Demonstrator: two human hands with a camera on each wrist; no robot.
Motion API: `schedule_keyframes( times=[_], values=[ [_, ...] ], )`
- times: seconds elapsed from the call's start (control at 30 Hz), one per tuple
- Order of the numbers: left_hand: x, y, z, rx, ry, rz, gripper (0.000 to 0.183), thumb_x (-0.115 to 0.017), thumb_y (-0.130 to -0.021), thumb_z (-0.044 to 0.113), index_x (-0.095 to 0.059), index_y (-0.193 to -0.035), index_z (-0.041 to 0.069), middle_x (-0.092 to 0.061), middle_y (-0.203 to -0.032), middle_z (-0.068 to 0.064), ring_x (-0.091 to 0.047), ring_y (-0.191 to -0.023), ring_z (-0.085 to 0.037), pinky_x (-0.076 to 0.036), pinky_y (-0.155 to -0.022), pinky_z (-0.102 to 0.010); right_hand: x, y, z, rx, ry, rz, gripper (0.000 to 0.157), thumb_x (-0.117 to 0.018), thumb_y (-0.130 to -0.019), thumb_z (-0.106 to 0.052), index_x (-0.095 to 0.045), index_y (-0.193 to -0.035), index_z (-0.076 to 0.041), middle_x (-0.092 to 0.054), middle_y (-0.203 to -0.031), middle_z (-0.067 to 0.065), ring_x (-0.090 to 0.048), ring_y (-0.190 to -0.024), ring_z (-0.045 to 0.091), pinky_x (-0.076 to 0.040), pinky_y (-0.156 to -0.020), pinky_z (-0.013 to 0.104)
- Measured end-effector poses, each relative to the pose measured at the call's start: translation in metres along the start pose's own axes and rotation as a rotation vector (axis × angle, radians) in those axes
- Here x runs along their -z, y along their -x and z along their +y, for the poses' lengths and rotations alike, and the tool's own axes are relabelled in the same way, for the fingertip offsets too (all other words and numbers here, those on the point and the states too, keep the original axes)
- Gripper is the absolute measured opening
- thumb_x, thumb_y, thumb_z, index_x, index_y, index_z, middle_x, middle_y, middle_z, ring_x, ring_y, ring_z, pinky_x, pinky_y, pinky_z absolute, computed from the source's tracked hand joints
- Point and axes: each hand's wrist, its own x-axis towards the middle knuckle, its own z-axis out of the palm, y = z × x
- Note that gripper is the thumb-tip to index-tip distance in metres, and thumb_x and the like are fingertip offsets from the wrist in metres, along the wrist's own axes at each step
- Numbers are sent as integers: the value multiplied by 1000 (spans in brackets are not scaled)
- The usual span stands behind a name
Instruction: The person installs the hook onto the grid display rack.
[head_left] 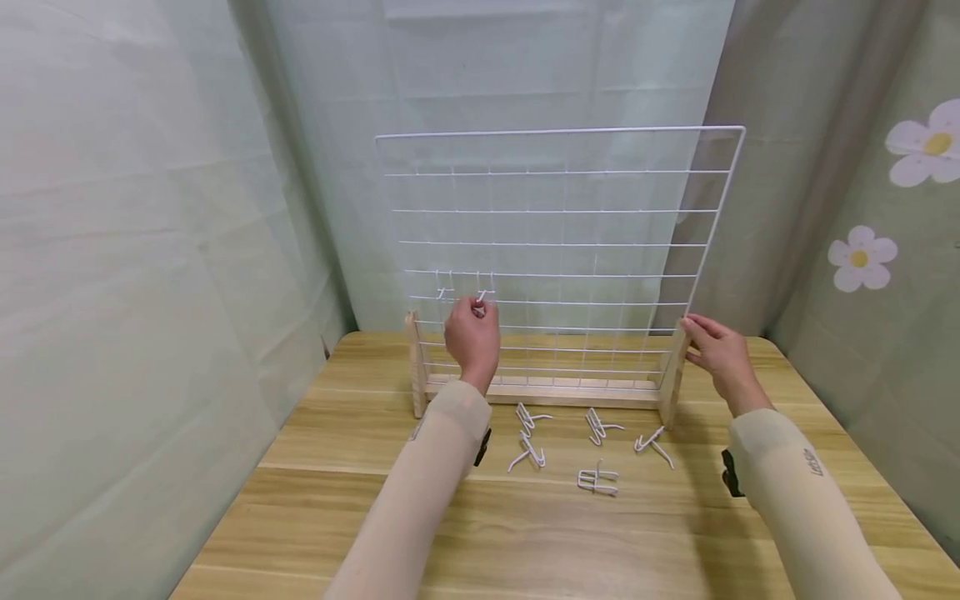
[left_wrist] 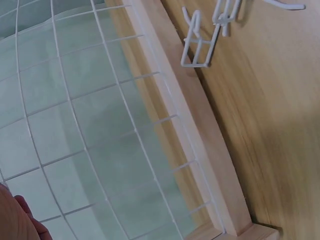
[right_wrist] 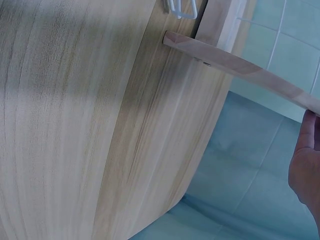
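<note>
Pinching a white hook [head_left: 486, 292] in your curled left hand [head_left: 473, 337], you grip the wooden upright [head_left: 673, 383] with your right hand [head_left: 718, 354], loose hooks [head_left: 597, 479] below.

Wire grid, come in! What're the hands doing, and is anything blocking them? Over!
Left hand pinches a hanging hook on the wire grid. Right hand grips the right wooden upright. Five loose hooks on the table in front; no blockage seen.

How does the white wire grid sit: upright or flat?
Upright: in the head view, the grid rises from its wooden base, which rests on the tabletop.
</note>
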Motion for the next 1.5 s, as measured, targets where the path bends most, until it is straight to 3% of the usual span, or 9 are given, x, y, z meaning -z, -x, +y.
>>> schedule_keyframes(
  times=[0.37, 0.5, 0.6, 0.83, 0.97, 1.1, 1.5],
  values=[
    [1, 9, -16, -61, -4, -20, 7, -66, -89, 14, -66, -86, 8, -63, -74, -5, -59, -67, -24, -44, -62, -41, 1, -1, -3, 39, -28, -37, 62, -61, -96, -41, -49, -140, 1, -58, -101, -16, -54, -102, 7, -53, -79, 19],
    [2, 13, -22, -114, -7, -53, 9, -65, -91, 15, -66, -86, 8, -61, -71, -4, -56, -64, -22, -43, -61, -38, 6, -2, -5, 50, -84, -69, 40, -65, -96, -34, -61, -125, -6, -63, -94, -17, -58, -93, 2, -54, -73, 18],
    [2, 15, -28, -161, -14, -75, 9, -65, -91, 15, -66, -85, 8, -58, -68, -3, -54, -61, -21, -42, -59, -37, 10, -4, -6, 61, -57, -103, 28, -64, -97, -32, -63, -117, -12, -63, -94, -17, -59, -91, 0, -54, -76, 19],
    [7, 19, -43, -205, 1, -122, 5, -67, -87, 13, -67, -87, 8, -56, -66, 0, -54, -60, -20, -42, -57, -36, 14, -4, -16, 108, 222, -128, 60, -57, -100, -37, -47, -138, 8, -57, -103, -13, -59, -90, -4, -51, -89, 26],
    [10, 22, -50, -183, 4, -160, 7, -68, -86, 14, -68, -89, 9, -56, -66, 1, -53, -59, -18, -43, -58, -35, 14, -5, -20, 123, 298, -125, 56, -56, -101, -36, -51, -134, 8, -58, -110, -2, -59, -85, -7, -52, -89, 27],
    [12, 27, -55, -161, 24, -218, 11, -69, -87, 15, -70, -94, 6, -58, -67, 1, -52, -59, -16, -43, -59, -34, 16, -6, -20, 119, 302, -136, 55, -56, -101, -36, -51, -134, 8, -57, -114, 4, -60, -85, -6, -51, -90, 29],
    [12, 37, -67, -100, 138, -339, 16, -70, -82, 12, -70, -98, 6, -58, -70, 1, -53, -62, -13, -44, -58, -28, 15, -8, -14, 96, 135, -149, 56, -58, -100, -32, -46, -136, 10, -59, -100, -16, -60, -91, -3, -52, -80, 17]
  ],
)
